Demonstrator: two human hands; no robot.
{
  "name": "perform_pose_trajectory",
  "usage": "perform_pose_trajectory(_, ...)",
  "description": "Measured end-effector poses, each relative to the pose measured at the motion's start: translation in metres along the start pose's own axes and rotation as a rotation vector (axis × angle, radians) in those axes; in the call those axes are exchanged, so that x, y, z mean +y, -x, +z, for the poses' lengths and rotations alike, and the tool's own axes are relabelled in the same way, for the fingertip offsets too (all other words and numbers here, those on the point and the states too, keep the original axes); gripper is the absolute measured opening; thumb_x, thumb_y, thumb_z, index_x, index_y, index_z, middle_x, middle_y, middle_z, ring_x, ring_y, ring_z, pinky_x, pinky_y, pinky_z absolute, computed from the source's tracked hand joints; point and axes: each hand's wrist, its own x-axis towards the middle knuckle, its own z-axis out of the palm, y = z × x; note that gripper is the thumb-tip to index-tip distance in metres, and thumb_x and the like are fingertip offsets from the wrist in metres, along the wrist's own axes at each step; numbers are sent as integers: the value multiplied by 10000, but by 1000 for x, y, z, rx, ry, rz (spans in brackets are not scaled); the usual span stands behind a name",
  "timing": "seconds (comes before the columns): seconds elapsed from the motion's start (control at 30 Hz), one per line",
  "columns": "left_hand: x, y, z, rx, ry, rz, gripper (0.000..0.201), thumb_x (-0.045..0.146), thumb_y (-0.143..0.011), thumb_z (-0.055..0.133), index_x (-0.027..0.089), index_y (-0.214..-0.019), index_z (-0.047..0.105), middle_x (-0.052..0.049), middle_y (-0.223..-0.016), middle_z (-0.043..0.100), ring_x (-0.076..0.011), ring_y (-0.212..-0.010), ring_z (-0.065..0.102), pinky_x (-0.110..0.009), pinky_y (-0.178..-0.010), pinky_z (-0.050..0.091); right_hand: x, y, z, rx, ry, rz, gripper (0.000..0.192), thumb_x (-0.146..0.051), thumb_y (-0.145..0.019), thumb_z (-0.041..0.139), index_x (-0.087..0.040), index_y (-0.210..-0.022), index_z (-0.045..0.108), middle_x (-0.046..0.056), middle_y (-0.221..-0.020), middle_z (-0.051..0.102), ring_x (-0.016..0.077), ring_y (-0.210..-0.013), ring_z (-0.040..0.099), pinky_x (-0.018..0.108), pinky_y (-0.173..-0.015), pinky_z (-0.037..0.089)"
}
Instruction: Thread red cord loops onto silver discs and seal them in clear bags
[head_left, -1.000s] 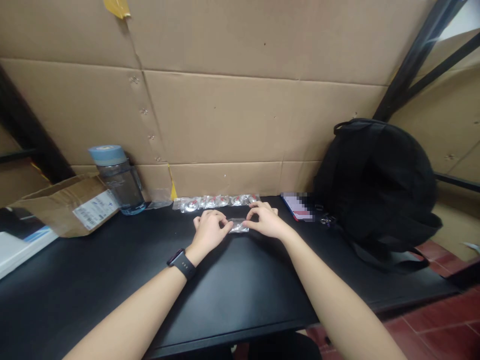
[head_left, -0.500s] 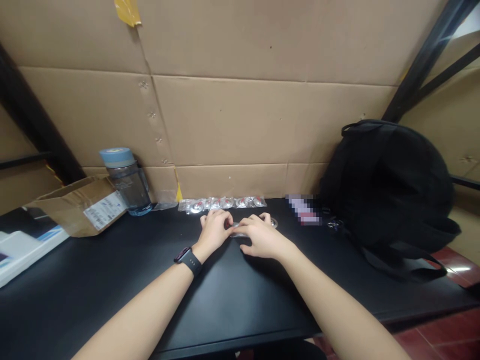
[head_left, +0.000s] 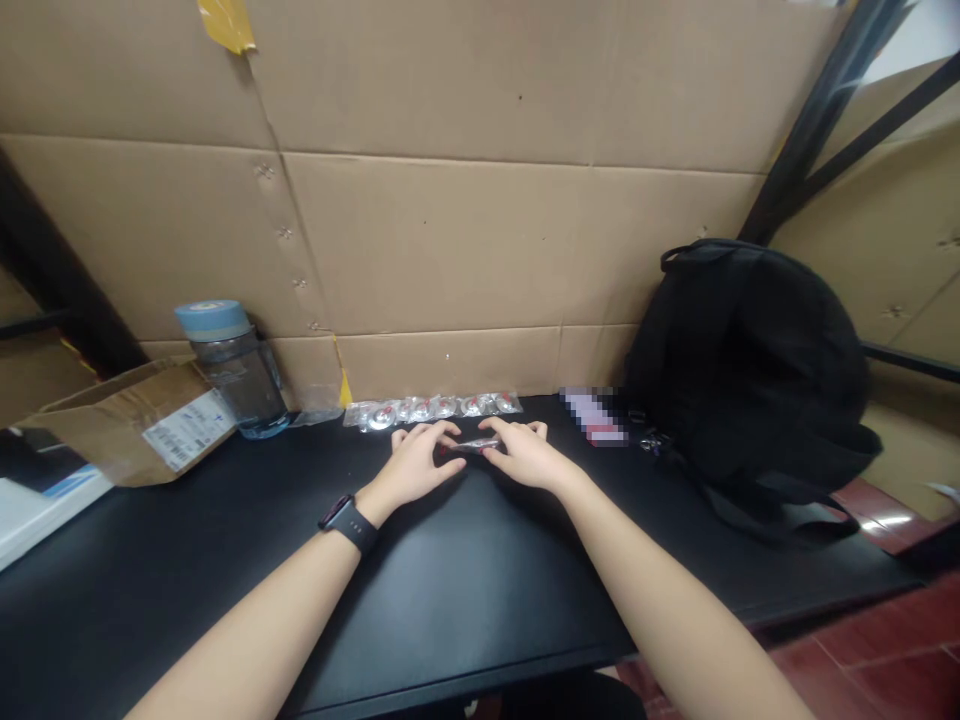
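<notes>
Between my hands is a small clear plastic packet (head_left: 478, 445) with something shiny and reddish in it; its contents are partly hidden. My left hand (head_left: 415, 462) has its thumb and forefinger curved around the packet's left end. At the right end, the thumb and forefinger of my right hand (head_left: 526, 452) pinch the packet. Just behind them, several silver round pieces with red marks in clear plastic packets (head_left: 424, 408) lie in a row along the cardboard wall. A dark watch (head_left: 349, 522) is on my left wrist.
On the left stand a blue-lidded water bottle (head_left: 236, 375) and an open brown paper bag (head_left: 135, 440) beside a white box (head_left: 52, 520). A blurred-out pinkish item (head_left: 594, 415), keys (head_left: 654, 442) and a black backpack (head_left: 750, 390) are on the right of the black table (head_left: 465, 600).
My hands have moved apart from being close together, and the packet now shows between them. The round piece seen by my right fingers no longer shows. The view has shifted slightly right.
</notes>
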Motion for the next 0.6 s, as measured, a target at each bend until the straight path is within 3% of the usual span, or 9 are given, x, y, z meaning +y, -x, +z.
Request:
perform_pose_trajectory(0.17,-1,-1,7,19,13,-38,296,296,-923,582,316,-1215,543,28,-968,785,-245,-1121,639,-429,-966,275,0,-1,-9,20,-143,48,349,-448,-953,580,-316,-1276,569,17,-965,775,251,-1007,675,441,-949,264)
perform_pose_trajectory(0.3,1,-3,10,46,6,-60,276,301,-933,569,318,-1208,543,29,-942,790,-247,-1121,639,-433,-958,264,4,-1,-13,39,-158,52,466,-460,-846,725,-326,-1270,585,15,-987,778,257,-1015,674,422,-939,257)
perform_pose_trajectory(0.47,1,-4,12,55,2,-73,274,280,-924,568,305,-1197,557,5,-963,789,-251,-1128,630,-429,-963,273,12,-3,-11,12,-104,26,512,-305,-708,843,-340,-1176,639,-6,-992,779,259,-1025,665,386,-882,241)
perform_pose_trajectory(0.6,1,-4,14,47,-1,-69,283,275,-914,579,297,-1196,565,-9,-976,784,-253,-1105,626,-437,-970,279,14,-3,-9,32,-92,7,397,-218,-774,773,-324,-1140,659,-7,-968,786,238,-1029,662,376,-864,225)
